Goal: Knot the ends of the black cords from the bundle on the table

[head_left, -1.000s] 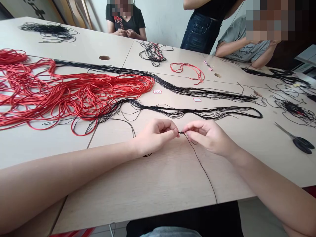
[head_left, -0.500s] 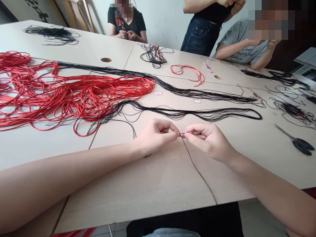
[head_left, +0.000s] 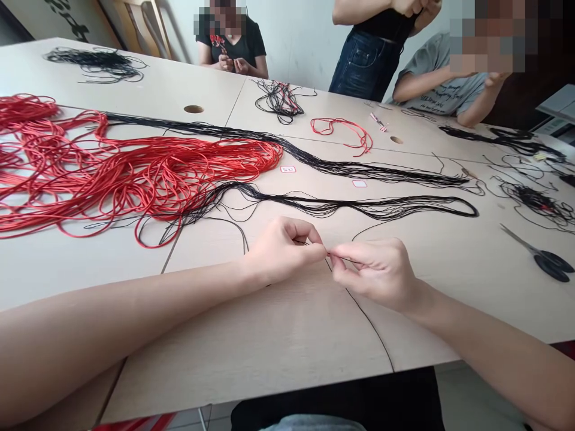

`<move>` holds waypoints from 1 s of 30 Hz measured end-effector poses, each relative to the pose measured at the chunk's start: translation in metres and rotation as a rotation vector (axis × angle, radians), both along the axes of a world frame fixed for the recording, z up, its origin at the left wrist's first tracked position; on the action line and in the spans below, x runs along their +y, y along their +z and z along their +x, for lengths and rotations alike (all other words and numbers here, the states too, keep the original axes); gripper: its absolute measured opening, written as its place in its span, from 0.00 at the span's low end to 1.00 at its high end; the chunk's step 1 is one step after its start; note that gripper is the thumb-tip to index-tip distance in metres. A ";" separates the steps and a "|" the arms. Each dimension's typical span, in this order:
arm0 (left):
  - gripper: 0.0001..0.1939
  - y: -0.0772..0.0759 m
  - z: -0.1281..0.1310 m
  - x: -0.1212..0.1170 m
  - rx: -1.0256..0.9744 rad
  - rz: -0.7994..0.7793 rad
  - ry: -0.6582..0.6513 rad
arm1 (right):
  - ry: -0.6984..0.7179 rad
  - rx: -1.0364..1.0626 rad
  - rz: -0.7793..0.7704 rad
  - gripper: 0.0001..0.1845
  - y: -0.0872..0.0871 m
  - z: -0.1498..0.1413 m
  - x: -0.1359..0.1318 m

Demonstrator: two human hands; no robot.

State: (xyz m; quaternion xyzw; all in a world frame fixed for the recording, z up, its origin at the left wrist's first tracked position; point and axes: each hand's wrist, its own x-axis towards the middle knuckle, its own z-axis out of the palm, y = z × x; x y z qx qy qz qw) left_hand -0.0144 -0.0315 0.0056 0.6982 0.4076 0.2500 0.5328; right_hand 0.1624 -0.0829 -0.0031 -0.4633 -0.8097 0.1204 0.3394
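Two bare forearms reach in from the lower corners of my view and meet over a pale wood-grain table [head_left: 278, 353]. The left hand [head_left: 283, 251] and the right hand [head_left: 377, 275] are both closed into pinches, their fingertips almost touching in the middle. A thin black cord [head_left: 366, 314] is held between them, gripped by the thumb and fingers of each hand. From the right hand's pinch it drops toward me and runs to the near table edge. The fingers cover so much of it that I can't be sure whether one strand or two pass through them.

Just ahead of the hands lies a long bundle of black cords [head_left: 332, 208], with a second black bundle [head_left: 359, 170] beyond it. Ahead and to the left of the left hand spreads a large tangle of red cords [head_left: 135, 173]. To the right of the right hand lie black-handled scissors [head_left: 548, 266]. Well ahead of my hands, across the table, a seated co-worker's hands [head_left: 233, 64] are held together near a small heap of black and red cords [head_left: 278, 99].
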 end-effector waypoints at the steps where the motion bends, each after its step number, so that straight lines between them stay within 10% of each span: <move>1: 0.06 0.001 0.000 0.001 0.008 0.003 0.007 | 0.016 -0.022 0.021 0.12 0.000 0.001 0.000; 16: 0.10 0.008 -0.003 0.002 -0.112 -0.045 0.021 | -0.102 0.193 -0.116 0.09 0.004 0.008 0.003; 26: 0.10 0.006 -0.004 0.003 -0.059 0.032 -0.047 | 0.021 0.398 -0.700 0.16 0.015 0.004 0.010; 30: 0.10 0.002 -0.004 0.002 -0.004 0.040 -0.093 | 0.037 0.386 -0.715 0.15 0.007 0.001 0.010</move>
